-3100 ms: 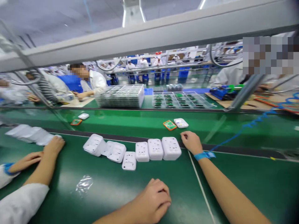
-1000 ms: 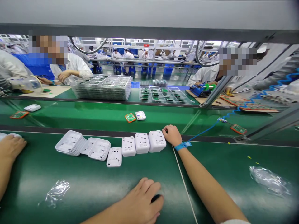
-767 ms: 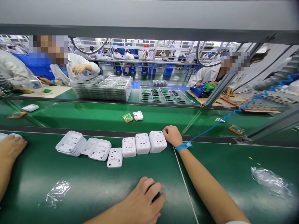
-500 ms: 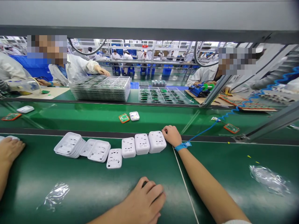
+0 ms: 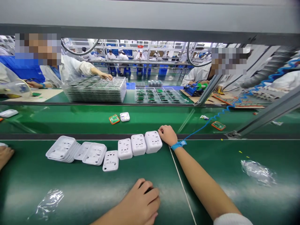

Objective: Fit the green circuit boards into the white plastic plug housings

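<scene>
My left hand (image 5: 140, 204) lies low at the centre of the green mat, fingers curled over a small dark thing I cannot make out. My right hand (image 5: 167, 135), with a blue wrist strap (image 5: 178, 144), rests loosely closed at the mat's far edge, against the rightmost of three white socket housings (image 5: 153, 141) standing in a row. A flat white cover (image 5: 110, 161) lies in front of the row. To its left are two stacks of white covers (image 5: 61, 149).
On the conveyor belt (image 5: 164, 120) beyond lie an orange-edged circuit board (image 5: 114, 119) and a white cover (image 5: 124, 116). Crumpled plastic bags (image 5: 257, 172) lie on the mat. Another person's hand (image 5: 4, 154) shows at the left edge. Tray stacks (image 5: 93, 90) and workers sit across.
The board and cover on the belt have drifted left. My left fingers have curled tighter over the dark thing. A worker across has reached onto the tray stack. My right hand stays put.
</scene>
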{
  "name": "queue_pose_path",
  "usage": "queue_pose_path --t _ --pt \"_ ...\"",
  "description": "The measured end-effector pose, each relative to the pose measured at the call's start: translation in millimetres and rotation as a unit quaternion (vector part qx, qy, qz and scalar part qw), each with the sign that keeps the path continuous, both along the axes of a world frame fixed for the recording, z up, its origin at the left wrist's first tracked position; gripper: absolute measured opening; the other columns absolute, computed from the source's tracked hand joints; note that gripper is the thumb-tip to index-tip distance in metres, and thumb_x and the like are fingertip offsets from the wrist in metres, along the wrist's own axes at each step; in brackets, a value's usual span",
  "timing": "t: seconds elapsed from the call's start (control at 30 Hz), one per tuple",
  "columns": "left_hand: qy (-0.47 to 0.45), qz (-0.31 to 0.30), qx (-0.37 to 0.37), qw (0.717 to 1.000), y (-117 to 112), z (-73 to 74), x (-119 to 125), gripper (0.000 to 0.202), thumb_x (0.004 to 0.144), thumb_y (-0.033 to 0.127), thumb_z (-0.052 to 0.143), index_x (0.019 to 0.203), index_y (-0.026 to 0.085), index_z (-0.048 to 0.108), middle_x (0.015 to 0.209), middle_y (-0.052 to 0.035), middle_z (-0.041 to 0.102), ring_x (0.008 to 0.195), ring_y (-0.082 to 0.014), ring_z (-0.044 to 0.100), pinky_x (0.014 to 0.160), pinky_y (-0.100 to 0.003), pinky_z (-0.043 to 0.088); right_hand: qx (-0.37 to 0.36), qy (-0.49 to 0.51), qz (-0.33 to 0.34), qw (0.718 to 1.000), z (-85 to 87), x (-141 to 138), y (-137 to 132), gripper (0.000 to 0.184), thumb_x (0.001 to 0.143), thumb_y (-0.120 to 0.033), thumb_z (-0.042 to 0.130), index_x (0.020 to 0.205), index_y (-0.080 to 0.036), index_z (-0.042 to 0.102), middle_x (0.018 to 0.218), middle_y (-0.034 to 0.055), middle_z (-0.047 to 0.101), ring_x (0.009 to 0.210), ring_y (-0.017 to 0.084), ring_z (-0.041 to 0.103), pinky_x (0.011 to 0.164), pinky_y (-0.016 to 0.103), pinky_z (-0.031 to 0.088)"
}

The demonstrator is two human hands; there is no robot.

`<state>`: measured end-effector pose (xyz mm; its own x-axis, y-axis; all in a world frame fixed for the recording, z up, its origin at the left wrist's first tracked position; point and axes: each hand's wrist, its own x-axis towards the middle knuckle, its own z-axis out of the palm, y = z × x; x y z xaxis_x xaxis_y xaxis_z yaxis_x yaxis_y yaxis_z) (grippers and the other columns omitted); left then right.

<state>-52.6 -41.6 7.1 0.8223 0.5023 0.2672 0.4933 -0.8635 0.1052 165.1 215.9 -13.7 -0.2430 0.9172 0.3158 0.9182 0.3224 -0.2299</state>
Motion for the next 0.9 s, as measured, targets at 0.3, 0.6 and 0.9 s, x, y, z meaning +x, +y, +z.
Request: queue_pose_path --t 0.3,0.6,0.9 --pt "-0.023 -0.001 -0.001 1.000 3.4 -11.1 1.5 0.027 0.086 0.032 0.070 0.105 0.016 0.058 0.107 -0.0051 0.061 0.098 -0.0228 0.048 0.084 -0.038 0.036 0.004 -0.007 -0.008 1.000 1.4 -1.5 0.2 0.018 0.094 -0.026 0.053 0.081 -0.019 0.064 0.088 0.0065 0.067 0.084 0.020 0.053 0.075 0.031 0.034" --pt "-0.020 0.006 -0.012 1.000 3.8 -11.5 1.4 0.026 0.085 0.034 0.070 0.101 0.017 0.059 0.107 -0.0052 0.061 0.099 -0.0223 0.048 0.083 -0.036 0.037 -0.007 0.007 0.003 1.000 0.7 -1.9 -0.3 0.017 0.095 -0.026 0.053 0.083 -0.020 0.063 0.087 0.0048 0.067 0.080 0.018 0.056 0.066 0.029 0.031" --pt "-0.038 0.003 -0.033 0.999 4.0 -4.1 2.7 0.024 0.084 0.029 0.071 0.101 0.018 0.058 0.104 -0.0031 0.062 0.098 -0.0216 0.048 0.084 -0.036 0.039 -0.019 0.007 0.016 1.000 3.8 -2.6 -1.4 0.017 0.095 -0.024 0.052 0.083 -0.020 0.063 0.086 0.0050 0.066 0.079 0.017 0.056 0.067 0.028 0.032"
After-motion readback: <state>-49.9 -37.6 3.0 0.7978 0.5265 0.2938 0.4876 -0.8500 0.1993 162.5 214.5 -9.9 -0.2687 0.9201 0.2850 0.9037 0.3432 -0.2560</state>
